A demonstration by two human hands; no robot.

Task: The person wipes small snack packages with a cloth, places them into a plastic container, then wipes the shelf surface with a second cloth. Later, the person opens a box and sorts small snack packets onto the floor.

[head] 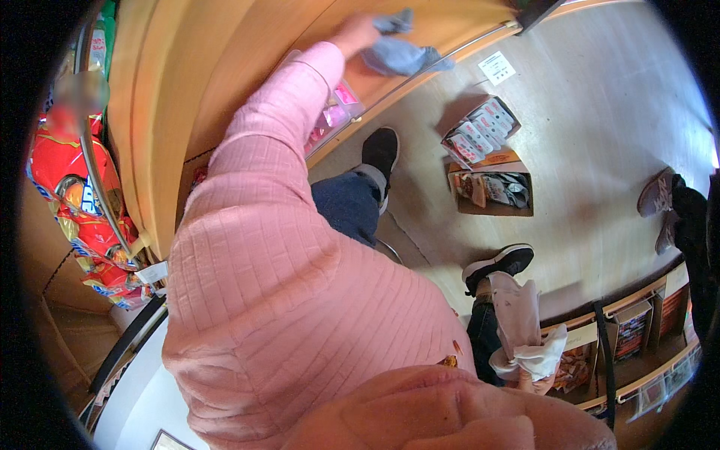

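Note:
My left hand (355,37), blurred, is stretched out over a wooden shelf (315,22) and grips a blue-grey cloth (396,55). The cloth lies against the shelf board, close to the metal rail (444,58) along its front edge. Below that arm, a clear container with pink packets (336,115) stands behind the rail. Low at the right, my right hand (531,382) holds a crumpled whitish cloth (514,315), which hangs over my leg beside the other shelf.
Open cartons of packets (482,132) (492,191) sit on the floor (585,140). Red snack bags (84,185) fill a shelf at the left. A lower right shelf (585,337) holds packaged goods. Another person's shoes (657,197) are at the far right.

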